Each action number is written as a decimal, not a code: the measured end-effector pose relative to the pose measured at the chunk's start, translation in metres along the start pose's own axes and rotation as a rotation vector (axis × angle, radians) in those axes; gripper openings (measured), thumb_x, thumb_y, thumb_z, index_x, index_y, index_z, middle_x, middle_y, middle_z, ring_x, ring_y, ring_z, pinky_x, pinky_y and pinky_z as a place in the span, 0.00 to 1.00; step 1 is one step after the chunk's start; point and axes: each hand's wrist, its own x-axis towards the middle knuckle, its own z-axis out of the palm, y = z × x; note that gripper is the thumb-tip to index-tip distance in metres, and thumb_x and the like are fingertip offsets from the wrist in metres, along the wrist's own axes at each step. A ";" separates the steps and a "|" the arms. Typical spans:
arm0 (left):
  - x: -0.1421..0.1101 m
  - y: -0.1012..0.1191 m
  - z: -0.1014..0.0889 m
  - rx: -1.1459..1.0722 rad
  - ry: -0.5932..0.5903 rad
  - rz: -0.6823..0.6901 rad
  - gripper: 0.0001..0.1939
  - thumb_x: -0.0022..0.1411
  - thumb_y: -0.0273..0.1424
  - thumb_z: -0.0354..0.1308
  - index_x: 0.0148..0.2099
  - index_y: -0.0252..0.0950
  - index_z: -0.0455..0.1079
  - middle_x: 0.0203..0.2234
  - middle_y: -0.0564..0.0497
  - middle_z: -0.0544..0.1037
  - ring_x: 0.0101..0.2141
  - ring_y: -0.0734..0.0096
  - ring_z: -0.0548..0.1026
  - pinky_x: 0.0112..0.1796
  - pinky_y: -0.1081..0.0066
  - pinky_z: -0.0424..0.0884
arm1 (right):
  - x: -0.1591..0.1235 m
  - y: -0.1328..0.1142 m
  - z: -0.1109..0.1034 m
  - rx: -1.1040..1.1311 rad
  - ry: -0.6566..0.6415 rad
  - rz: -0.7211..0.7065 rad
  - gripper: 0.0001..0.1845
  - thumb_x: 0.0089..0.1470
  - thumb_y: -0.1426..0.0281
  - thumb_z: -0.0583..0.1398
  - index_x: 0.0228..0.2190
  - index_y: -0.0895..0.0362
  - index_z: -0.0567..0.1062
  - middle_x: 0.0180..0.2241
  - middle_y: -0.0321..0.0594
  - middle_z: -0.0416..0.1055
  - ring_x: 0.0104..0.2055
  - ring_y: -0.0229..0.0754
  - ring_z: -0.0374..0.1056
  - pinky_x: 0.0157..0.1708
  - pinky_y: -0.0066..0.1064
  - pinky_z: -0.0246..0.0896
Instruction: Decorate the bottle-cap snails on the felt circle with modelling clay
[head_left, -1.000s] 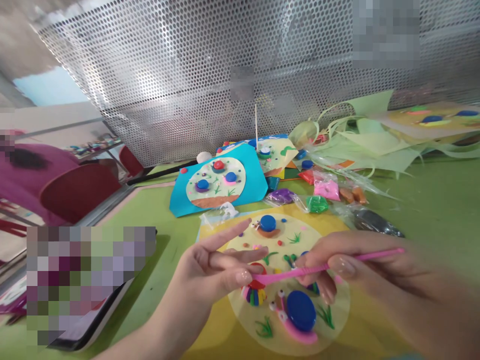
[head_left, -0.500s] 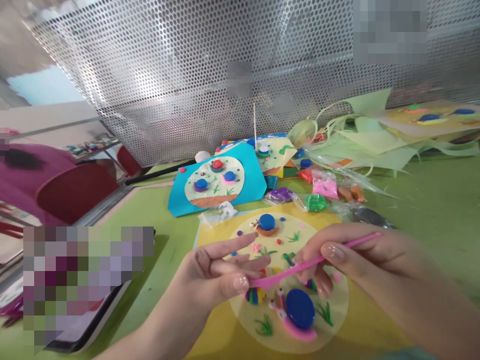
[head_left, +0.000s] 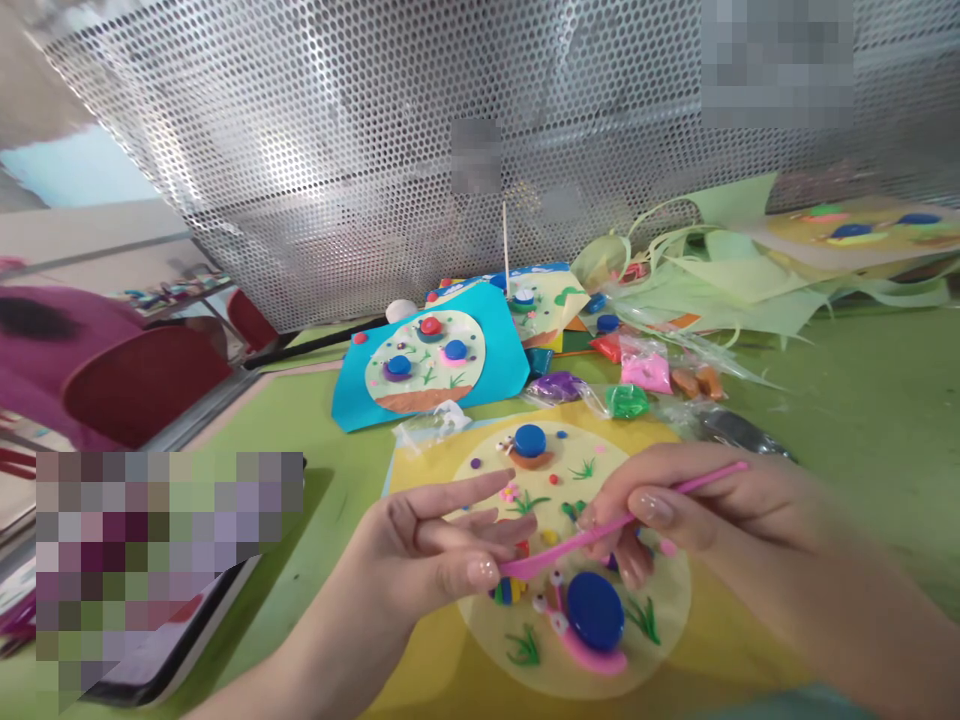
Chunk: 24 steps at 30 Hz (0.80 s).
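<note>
My left hand (head_left: 420, 550) pinches the broad end of a pink plastic clay modelling tool (head_left: 568, 545) between thumb and fingers, its index finger stretched out. My right hand (head_left: 697, 515) grips the tool's thinner shaft, which tilts up to the right. Both hands hover over a yellow sheet (head_left: 431, 465) bearing a pale cream disc (head_left: 555, 675). On the disc, a clay snail with a blue bottle-cap shell (head_left: 595, 610) has a pink body and eye stalks. Farther back is a brown snail with a blue cap (head_left: 530, 440). Green clay grass (head_left: 523, 645) lies nearby; my fingers partly hide other clay figures.
Behind the sheet lie a turquoise card (head_left: 349, 395) with more cap snails and bags of clay, including purple (head_left: 559, 386) and green (head_left: 628, 401). Pale green paper scraps (head_left: 750, 290) lie right. A blurred-out tablet-like device (head_left: 161, 670) stands left; a perforated metal panel (head_left: 360, 180) rises behind.
The whole view has shifted slightly, so things appear a little farther left. Both hands keep nearly the same hold on the pink tool.
</note>
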 end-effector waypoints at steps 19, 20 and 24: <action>-0.002 -0.003 -0.003 0.017 -0.024 -0.086 0.31 0.39 0.40 0.72 0.47 0.37 0.73 0.29 0.46 0.82 0.42 0.58 0.77 0.52 0.63 0.63 | 0.006 0.008 -0.002 0.226 -0.027 0.139 0.08 0.52 0.62 0.61 0.26 0.50 0.79 0.20 0.31 0.74 0.22 0.30 0.66 0.23 0.17 0.61; -0.002 -0.004 -0.004 0.020 -0.023 -0.086 0.31 0.39 0.40 0.72 0.47 0.37 0.73 0.29 0.45 0.82 0.42 0.58 0.77 0.52 0.64 0.63 | 0.006 0.010 -0.002 0.235 -0.028 0.138 0.08 0.52 0.62 0.61 0.26 0.49 0.79 0.20 0.31 0.74 0.22 0.30 0.66 0.23 0.18 0.61; -0.001 -0.004 -0.005 0.033 -0.030 -0.094 0.31 0.41 0.40 0.72 0.48 0.36 0.72 0.30 0.44 0.81 0.43 0.58 0.76 0.52 0.64 0.63 | 0.007 0.014 -0.002 0.273 -0.049 0.144 0.08 0.52 0.61 0.61 0.27 0.49 0.79 0.21 0.31 0.74 0.22 0.32 0.67 0.23 0.20 0.61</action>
